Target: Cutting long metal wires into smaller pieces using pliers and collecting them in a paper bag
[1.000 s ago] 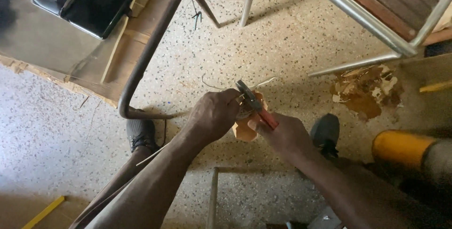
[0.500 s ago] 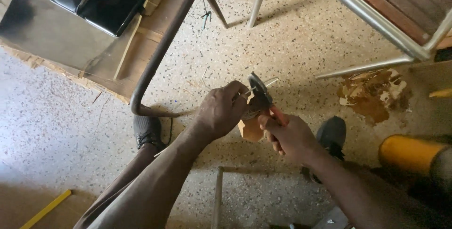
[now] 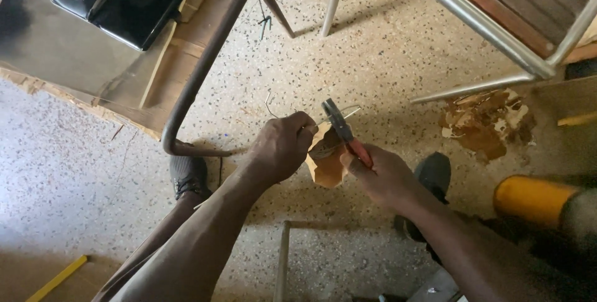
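The speckled terrazzo floor [image 3: 385,47] fills most of what I see from here, with a flattened sheet of cardboard [image 3: 68,59] at the upper left carrying a black case [image 3: 134,0] and a bent brown metal tube [image 3: 199,72] running across its edge. A steel-framed bench with wooden slats [image 3: 516,22] crosses the upper right, a yellow cylinder [image 3: 528,199] lies at the right edge, and a patch of torn brown scraps [image 3: 485,118] sits on the floor below the bench leg. The person's two dark shoes [image 3: 186,174] rest well apart on the floor. Between them, held above the floor, is the work: the left hand [image 3: 280,146] is closed in a pinch on a thin pale wire [image 3: 345,114] and against a small piece of brown paper [image 3: 326,162], while the right hand [image 3: 382,174] is wrapped around the red handles of a pair of pliers [image 3: 342,131], whose dark nose points up toward the wire. I cannot tell whether the nose is actually biting the wire. To do this well, I would judge that the pinch should sit just beside the plier nose so the wire cannot whip, and the squeeze should be steady, with the fingertips kept out of the nose's path.
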